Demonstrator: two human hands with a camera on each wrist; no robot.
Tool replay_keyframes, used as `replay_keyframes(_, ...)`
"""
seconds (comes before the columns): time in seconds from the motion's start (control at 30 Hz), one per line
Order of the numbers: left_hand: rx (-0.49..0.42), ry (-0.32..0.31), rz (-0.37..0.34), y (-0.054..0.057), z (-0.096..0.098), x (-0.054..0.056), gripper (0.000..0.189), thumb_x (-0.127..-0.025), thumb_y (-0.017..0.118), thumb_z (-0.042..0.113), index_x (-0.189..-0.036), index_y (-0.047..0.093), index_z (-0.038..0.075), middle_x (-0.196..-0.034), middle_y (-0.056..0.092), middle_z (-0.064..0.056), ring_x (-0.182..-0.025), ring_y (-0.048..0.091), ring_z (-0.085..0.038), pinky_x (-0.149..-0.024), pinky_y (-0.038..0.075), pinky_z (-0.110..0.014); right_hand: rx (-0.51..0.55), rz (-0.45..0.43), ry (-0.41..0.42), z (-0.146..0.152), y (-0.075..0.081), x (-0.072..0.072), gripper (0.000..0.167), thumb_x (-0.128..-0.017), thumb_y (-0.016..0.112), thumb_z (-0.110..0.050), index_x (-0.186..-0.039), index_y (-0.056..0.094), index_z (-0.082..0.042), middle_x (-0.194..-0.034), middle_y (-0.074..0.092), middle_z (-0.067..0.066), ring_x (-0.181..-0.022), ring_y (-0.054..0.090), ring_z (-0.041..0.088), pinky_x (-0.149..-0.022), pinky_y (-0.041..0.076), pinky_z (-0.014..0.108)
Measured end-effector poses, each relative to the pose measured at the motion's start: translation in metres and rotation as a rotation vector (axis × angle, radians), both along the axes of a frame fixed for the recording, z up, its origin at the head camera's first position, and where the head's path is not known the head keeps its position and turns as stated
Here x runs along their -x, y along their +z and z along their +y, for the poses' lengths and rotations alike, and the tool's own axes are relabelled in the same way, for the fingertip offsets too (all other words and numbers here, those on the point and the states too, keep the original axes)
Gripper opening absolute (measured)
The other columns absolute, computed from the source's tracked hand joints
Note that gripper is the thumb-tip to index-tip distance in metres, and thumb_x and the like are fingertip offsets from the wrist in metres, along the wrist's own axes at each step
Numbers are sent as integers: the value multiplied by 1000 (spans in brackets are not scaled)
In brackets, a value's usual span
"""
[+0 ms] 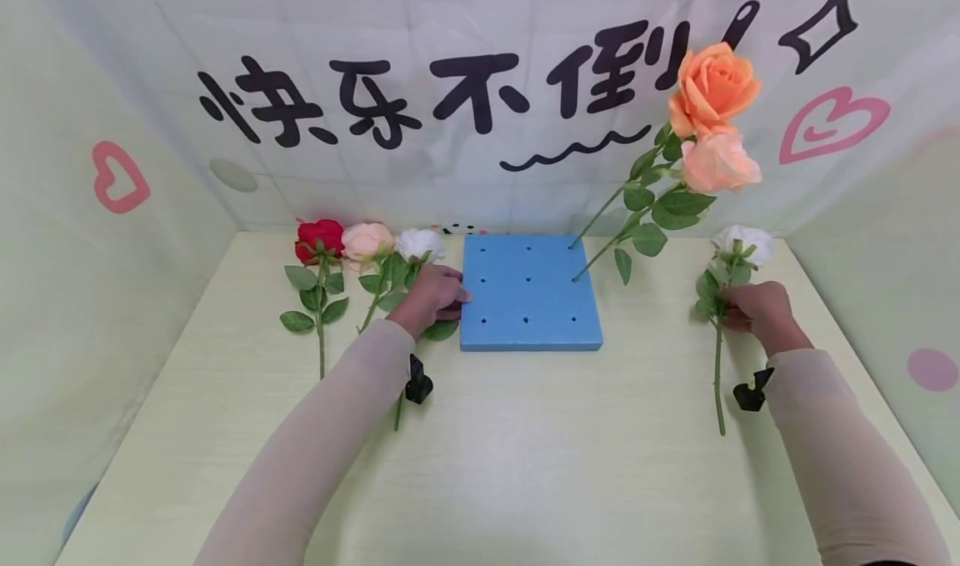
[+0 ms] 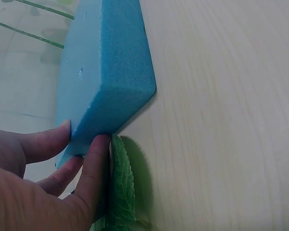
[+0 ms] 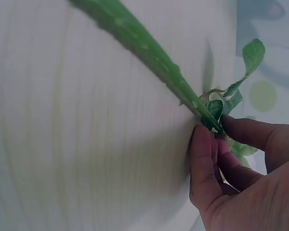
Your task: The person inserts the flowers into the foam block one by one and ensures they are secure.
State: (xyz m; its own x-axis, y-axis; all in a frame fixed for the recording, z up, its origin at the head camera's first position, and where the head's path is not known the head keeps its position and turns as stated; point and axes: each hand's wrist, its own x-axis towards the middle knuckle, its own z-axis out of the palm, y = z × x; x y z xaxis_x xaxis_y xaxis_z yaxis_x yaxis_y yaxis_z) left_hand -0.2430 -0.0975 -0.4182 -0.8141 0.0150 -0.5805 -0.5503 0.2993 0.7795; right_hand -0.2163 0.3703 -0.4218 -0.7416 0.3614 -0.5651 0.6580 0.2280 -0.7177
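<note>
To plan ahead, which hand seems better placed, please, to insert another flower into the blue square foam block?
Probably the right hand: it pinches the white, green-stemmed rose, while the left hand holds the block by its edge.

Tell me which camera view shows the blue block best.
The head view, because the blue block shows its top with rows of holes there. The left wrist view shows only part, close up, including a corner; the right wrist view shows none of it.

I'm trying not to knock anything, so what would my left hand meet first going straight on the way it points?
The blue block: your left hand appears to grip its left edge, so going on would likely push straight into it.
</note>
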Motion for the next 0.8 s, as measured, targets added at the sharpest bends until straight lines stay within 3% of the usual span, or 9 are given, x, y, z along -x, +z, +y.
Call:
replay_keyframes(0.23,-4,1,2,1,0,0,56,-92,61,-2,-145,45,8,-135,52,-14,-105,60,-25,-86,56,-37,49,29,-13,3,1,-1,6,-92,60,-8,-91,55,-5,-60,63,-4,-58,64,7,-66,59,26)
replay_keyframes(0.4,-3,2,3,3,1,0,55,-92,61,-2,-144,46,8,-134,52,-15,-102,60,-26,-87,55,-38,99,51,-11,8,5,-5,12,-93,59,-6,-81,59,-8,-60,64,-4,-59,65,8,-64,58,27)
replay_keyframes(0.8,6,6,3,0,0,0,55,-92,62,-1,-144,47,9,-130,54,-15,-101,60,-25,-85,56,-37,435,153,-150,12,27,-13,29,-92,58,0,-66,66,-11,-67,66,-1,-61,67,11,-65,59,27)
